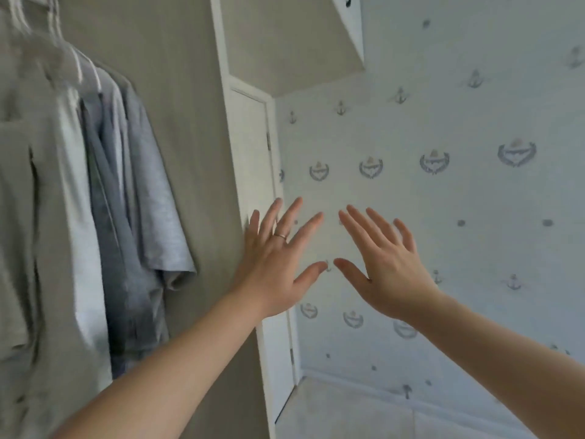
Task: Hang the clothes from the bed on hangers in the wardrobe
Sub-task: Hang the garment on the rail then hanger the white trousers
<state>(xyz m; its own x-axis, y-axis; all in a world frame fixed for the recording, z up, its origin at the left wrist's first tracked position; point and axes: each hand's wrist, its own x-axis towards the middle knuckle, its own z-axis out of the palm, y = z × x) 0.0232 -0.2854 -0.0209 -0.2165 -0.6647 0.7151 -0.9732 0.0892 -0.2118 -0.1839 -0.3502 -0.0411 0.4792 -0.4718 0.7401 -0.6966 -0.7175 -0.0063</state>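
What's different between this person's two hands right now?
The left hand wears a ring on one finger; the right hand shows none. The left hand overlaps the white door frame; the right hand is seen wholly against the patterned wall. Both are open, fingers spread, backs to the camera, holding nothing.

Soft, even daylight, fairly bright on the wallpapered wall and dimmer on the hanging shirts at left. Shadows are faint, with no glare. The whole frame is motion-blurred, the shirts most. Wide-angle distortion tilts the white door frame.
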